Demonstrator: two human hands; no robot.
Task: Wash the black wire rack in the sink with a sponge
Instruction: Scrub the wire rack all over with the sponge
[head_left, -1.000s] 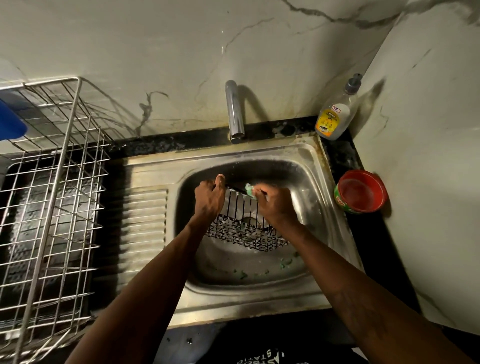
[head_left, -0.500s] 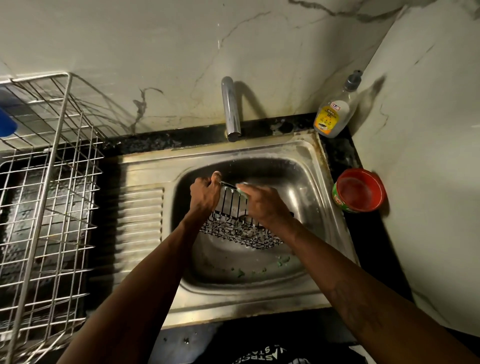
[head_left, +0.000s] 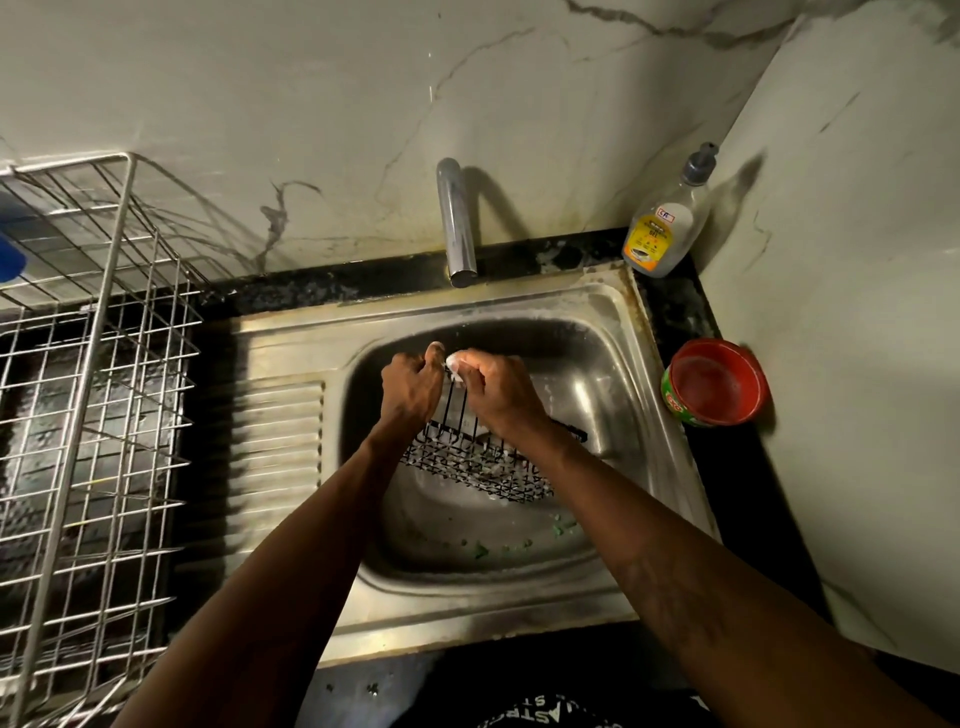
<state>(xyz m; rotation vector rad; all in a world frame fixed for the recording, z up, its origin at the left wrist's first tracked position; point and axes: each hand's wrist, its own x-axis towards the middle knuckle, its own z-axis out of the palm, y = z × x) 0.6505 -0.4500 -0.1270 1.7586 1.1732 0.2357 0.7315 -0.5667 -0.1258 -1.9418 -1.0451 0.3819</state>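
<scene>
The black wire rack (head_left: 475, 457) stands tilted inside the steel sink (head_left: 613, 332), its soapy lower part resting in the bowl. My left hand (head_left: 410, 387) grips the rack's upper left edge. Right beside it, my right hand (head_left: 496, 395) presses a small foamy sponge (head_left: 453, 361) against the rack's top rim, almost touching my left thumb. Most of the sponge is hidden under my fingers.
A chrome tap (head_left: 457, 223) hangs over the sink's back edge. A dish soap bottle (head_left: 667, 218) stands in the back right corner, with a red tub (head_left: 714, 382) on the black counter at right. A silver wire dish rack (head_left: 98, 395) fills the left. Green bits lie in the bowl.
My right hand with the sponge has slid left along the rack's top rim, from about its middle to right next to my left thumb. My left hand keeps its grip.
</scene>
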